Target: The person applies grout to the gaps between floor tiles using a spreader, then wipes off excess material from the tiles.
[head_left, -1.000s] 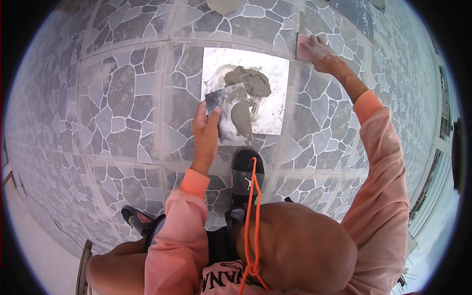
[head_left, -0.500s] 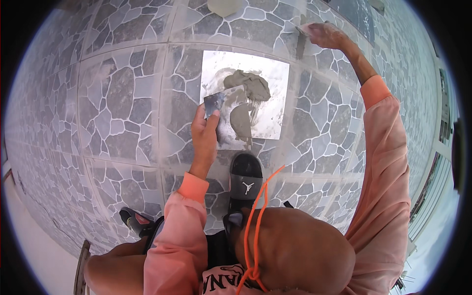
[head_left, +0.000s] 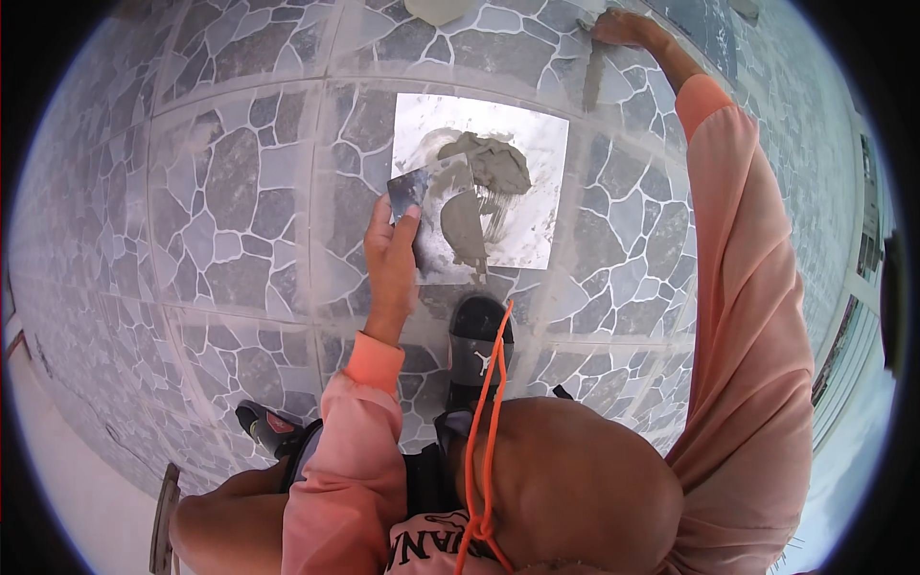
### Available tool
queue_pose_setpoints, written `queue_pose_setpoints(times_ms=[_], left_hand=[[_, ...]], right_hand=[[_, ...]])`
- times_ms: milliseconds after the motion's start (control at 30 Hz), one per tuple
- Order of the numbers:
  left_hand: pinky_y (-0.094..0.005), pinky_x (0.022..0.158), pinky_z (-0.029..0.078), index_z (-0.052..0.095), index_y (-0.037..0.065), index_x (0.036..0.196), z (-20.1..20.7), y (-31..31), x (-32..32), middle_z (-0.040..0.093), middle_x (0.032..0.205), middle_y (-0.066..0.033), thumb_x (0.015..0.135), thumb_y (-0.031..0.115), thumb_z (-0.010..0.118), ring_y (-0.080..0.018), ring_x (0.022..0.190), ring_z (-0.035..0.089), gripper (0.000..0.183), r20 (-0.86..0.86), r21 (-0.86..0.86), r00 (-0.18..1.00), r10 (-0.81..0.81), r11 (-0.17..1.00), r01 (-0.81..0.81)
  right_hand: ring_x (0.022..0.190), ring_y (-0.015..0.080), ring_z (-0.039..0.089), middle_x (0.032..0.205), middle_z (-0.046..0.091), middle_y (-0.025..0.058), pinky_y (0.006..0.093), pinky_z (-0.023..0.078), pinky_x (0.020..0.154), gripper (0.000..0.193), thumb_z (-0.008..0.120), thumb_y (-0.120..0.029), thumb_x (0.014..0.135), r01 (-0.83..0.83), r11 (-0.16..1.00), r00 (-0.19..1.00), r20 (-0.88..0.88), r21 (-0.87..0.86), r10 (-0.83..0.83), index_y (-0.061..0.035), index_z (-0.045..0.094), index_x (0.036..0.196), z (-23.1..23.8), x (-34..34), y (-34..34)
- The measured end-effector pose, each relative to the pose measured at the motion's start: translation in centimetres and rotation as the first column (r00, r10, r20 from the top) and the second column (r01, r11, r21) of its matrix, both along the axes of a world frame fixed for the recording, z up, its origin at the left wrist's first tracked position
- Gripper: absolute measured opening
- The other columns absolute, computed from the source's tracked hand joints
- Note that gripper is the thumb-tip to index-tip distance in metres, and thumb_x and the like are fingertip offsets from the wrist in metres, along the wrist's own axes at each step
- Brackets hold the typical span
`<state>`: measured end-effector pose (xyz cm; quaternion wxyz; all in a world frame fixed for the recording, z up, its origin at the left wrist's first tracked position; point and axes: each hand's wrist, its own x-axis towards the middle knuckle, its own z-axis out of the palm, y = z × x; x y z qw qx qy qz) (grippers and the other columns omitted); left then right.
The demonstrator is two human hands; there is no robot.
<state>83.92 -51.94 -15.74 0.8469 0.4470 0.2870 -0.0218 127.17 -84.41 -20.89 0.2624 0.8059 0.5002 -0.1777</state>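
My left hand (head_left: pixel 391 247) grips a thin flat sheet (head_left: pixel 434 244), thumb on top, with a smooth patch of wet grey mortar (head_left: pixel 463 228) on it. The sheet overlaps a white square board (head_left: pixel 540 225) on the floor, where a larger heap of mortar (head_left: pixel 496 163) sits beside streaky smears. Far ahead on the right, my right arm is stretched out. My right hand (head_left: pixel 621 29) is closed low over a tile joint, on a small flat scraper mostly hidden by the fingers. A dark strip of wet mortar (head_left: pixel 593 79) lies along that joint.
Stone-patterned grey tiles (head_left: pixel 244 158) with pale joints cover the floor. My sandalled foot (head_left: pixel 481 335) is just below the board. A pale rounded piece (head_left: pixel 438 10) lies at the far edge, and a dark panel (head_left: pixel 698 27) lies beyond my right hand. Orange cords (head_left: pixel 487 402) hang before my knee.
My right hand has moved farther away along the joint, showing more of the dark mortar strip. The left hand still holds the sheet and has shifted slightly.
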Motion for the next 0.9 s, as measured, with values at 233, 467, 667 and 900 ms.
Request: queue_pose_setpoints(times_ms=[233,467,667,900], left_hand=[[-0.0208,0.078,0.045,0.047,-0.004,0.128,0.5,-0.9,0.6,0.061,0.107,-0.0043,0.094,0.005,0.051,-0.0062,0.09,0.055,0.035,0.059,-0.063,0.998,-0.023,0.998,0.027],[-0.0205,0.076,0.045,0.047,-0.005,0.126,2.1,-0.2,0.4,0.061,0.103,-0.004,0.094,0.006,0.051,-0.0059,0.087,0.054,0.035,0.17,-0.05,0.985,-0.038,0.998,0.047],[-0.021,0.075,0.044,0.048,-0.004,0.125,3.3,2.8,-0.2,0.06,0.103,-0.004,0.093,0.008,0.053,-0.006,0.087,0.054,0.034,0.11,0.082,0.994,0.012,0.996,-0.021],[-0.0226,0.076,0.045,0.049,-0.002,0.124,1.8,3.9,-0.7,0.06,0.103,-0.0037,0.093,0.011,0.055,-0.0073,0.088,0.054,0.034,0.074,0.004,0.997,0.038,0.999,-0.039]], right_hand=[[0.106,0.0334,0.06,0.107,0.064,0.0154,0.0384,0.048,0.09,0.022,0.052,-0.021,0.084,0.36,0.923,0.927,-0.163,0.139,-0.337,-0.0008,0.061,0.088,1.8,-10.0,-0.6],[0.091,0.0331,0.063,0.101,0.066,0.017,0.0428,0.05,0.081,0.036,0.044,-0.026,0.085,0.151,0.976,0.928,-0.317,-0.159,-0.195,-0.0016,0.065,0.101,8.0,-16.3,0.7],[0.068,0.0158,0.059,0.073,0.058,0.0075,0.0316,0.043,0.053,0.028,0.041,-0.02,0.093,0.975,0.218,0.133,-0.668,-0.044,-0.732,-0.0035,0.063,0.094,14.0,-21.9,2.3],[0.092,0.0292,0.061,0.113,0.06,0.019,0.0288,0.041,0.059,0.054,0.048,-0.037,0.093,0.945,-0.154,-0.271,-0.954,-0.29,0.13,0.0035,0.046,0.128,14.6,-26.2,-0.2]])
